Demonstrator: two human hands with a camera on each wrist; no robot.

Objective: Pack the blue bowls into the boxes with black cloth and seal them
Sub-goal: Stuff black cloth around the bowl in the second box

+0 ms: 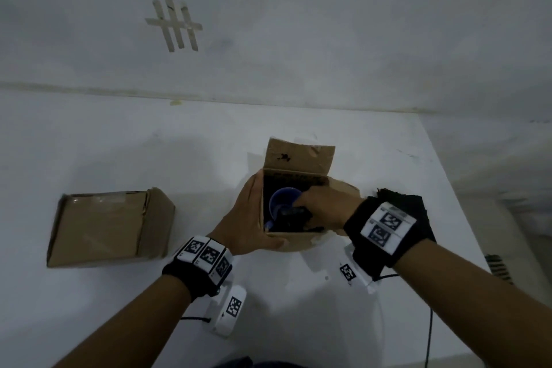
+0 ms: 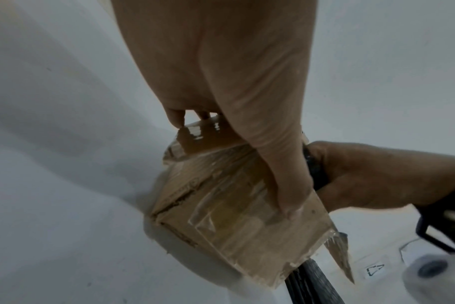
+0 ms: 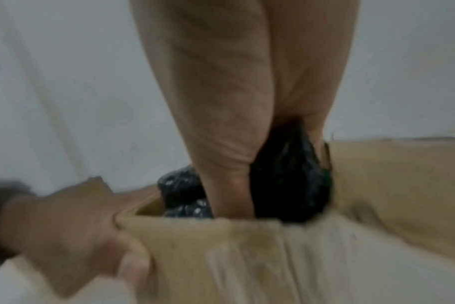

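L hand [image 1: 249, 218] clasps the open box [image 1: 294, 237] from outside, thumb along its near wall, fingers wrapped round the far-left side. R hand [image 1: 324, 207] reaches inside, fingers curled on black cloth [image 3: 286, 185], pressing it in. Blue bowl [image 1: 283, 199] sits in the box just beyond the R fingertips, w/ cloth partly over it. More cloth lies behind the R wrist. Closed box [image 1: 110, 228] well off L of the L fingers.

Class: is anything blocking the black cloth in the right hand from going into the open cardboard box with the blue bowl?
Nothing visible: the open cardboard box has its flaps up, and the right hand already pushes the black cloth in beside the blue bowl.
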